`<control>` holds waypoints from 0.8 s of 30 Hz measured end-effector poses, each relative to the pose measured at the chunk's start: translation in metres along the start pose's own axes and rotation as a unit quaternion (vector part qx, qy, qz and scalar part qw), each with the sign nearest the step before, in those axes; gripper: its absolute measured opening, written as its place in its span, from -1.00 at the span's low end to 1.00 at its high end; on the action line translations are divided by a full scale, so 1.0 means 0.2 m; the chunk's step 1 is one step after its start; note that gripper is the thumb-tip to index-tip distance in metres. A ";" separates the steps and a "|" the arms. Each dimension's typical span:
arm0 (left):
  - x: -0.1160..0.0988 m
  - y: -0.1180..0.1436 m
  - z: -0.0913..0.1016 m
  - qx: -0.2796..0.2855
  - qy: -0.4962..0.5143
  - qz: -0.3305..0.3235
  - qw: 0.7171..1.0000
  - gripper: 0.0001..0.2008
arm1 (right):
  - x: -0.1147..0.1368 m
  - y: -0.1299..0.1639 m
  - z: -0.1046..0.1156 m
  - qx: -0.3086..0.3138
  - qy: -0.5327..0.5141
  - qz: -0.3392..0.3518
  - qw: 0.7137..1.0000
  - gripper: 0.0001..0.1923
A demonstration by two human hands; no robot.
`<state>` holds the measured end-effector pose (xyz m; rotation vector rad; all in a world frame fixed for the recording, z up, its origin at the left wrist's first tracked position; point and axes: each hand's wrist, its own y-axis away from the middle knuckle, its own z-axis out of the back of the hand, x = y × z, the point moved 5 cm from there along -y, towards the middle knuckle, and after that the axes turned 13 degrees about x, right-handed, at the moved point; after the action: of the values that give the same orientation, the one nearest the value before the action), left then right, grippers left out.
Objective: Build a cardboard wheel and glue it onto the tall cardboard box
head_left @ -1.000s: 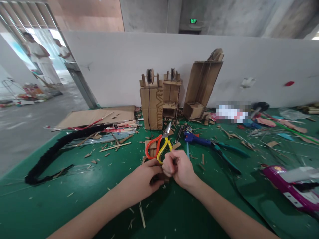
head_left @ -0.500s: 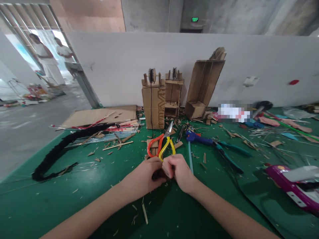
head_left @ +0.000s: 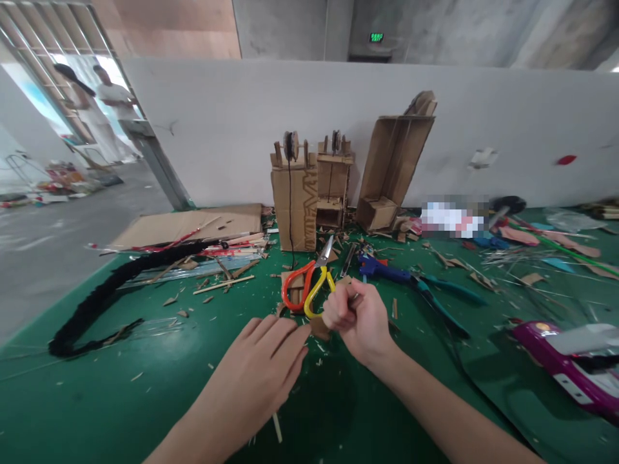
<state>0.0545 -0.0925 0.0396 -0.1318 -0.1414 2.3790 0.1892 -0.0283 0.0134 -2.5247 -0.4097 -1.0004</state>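
Observation:
My left hand [head_left: 265, 367] is palm down low over the green table, fingers stretched out, with nothing seen in it. To its right my right hand [head_left: 358, 319] is raised a little, fingers curled in against the thumb; whatever they may pinch is hidden. Between the hands lies a small cardboard scrap [head_left: 320, 328]. Just beyond them are scissors [head_left: 309, 283] with one orange and one yellow handle, blades pointing away. My right hand partly covers the yellow handle. Behind the scissors stands a cardboard box [head_left: 294, 209] with a spool and black cord on top.
Two more cardboard structures [head_left: 333, 187] [head_left: 396, 167] stand by the white wall. Rightward lie a blue glue gun [head_left: 387, 270], teal-handled pliers [head_left: 447, 309] and a purple device [head_left: 556, 361]. A black fuzzy strip [head_left: 97, 309] curves at left among scraps. Two people stand far left.
My hands, together before, have come apart. The left moved left and down, its fingers straightening; the right rose slightly and stays curled. The cardboard scrap between them now shows.

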 end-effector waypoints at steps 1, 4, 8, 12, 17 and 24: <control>-0.01 0.03 -0.01 -0.005 -0.026 -0.021 0.999 -0.76 | 0.01 0.00 0.00 0.002 -0.009 0.003 1.000 -0.58; -0.04 0.10 -0.02 -0.013 -0.040 -0.080 0.996 -0.76 | 0.03 0.00 -0.02 0.004 -0.023 0.008 1.000 -0.57; 0.04 0.07 -0.01 0.003 0.122 0.032 0.992 -0.70 | 0.05 0.01 -0.05 0.007 -0.016 0.010 1.000 -0.58; 0.11 -0.09 -0.06 0.116 0.448 0.169 0.870 -0.57 | 0.06 0.01 -0.10 0.032 0.026 0.026 0.999 -0.59; 0.12 -0.24 -0.08 0.094 0.592 0.140 0.788 -0.82 | 0.09 0.03 -0.12 0.043 0.153 0.094 0.983 -0.62; 0.25 -0.21 -0.03 -0.059 0.529 0.155 0.833 -0.82 | 0.09 0.08 -0.22 0.098 0.663 0.162 0.725 -0.81</control>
<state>0.0479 -0.0283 0.0372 -1.5821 0.2872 2.2433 0.1823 -0.0613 0.0520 -1.0726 0.3433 -2.0636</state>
